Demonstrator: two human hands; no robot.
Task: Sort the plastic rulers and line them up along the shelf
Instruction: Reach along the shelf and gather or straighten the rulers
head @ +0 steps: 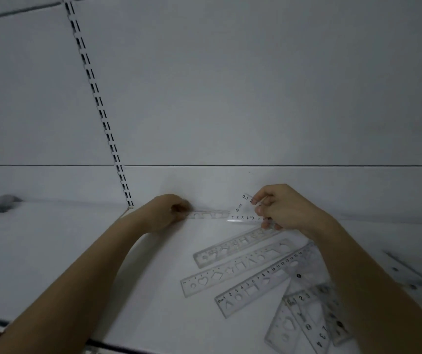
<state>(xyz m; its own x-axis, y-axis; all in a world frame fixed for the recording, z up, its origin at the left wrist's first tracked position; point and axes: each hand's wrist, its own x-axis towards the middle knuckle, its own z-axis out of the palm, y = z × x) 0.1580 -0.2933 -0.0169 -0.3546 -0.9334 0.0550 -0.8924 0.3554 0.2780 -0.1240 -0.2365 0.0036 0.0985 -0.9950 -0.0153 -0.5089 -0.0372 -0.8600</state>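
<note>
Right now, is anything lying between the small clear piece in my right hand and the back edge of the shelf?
Nothing visible does. The right hand holds the small clear triangle already at the back wall, beside the ruler that the left hand holds there. The loose rulers lie nearer you.

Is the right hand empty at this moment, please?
No, the right hand pinches a small clear ruler at the back of the shelf.

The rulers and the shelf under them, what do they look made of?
Rulers: clear glossy plastic, it seems; the white shelf shows through them and one catches glare. Shelf: probably white painted metal, smooth and matt; its material is less certain.
</note>
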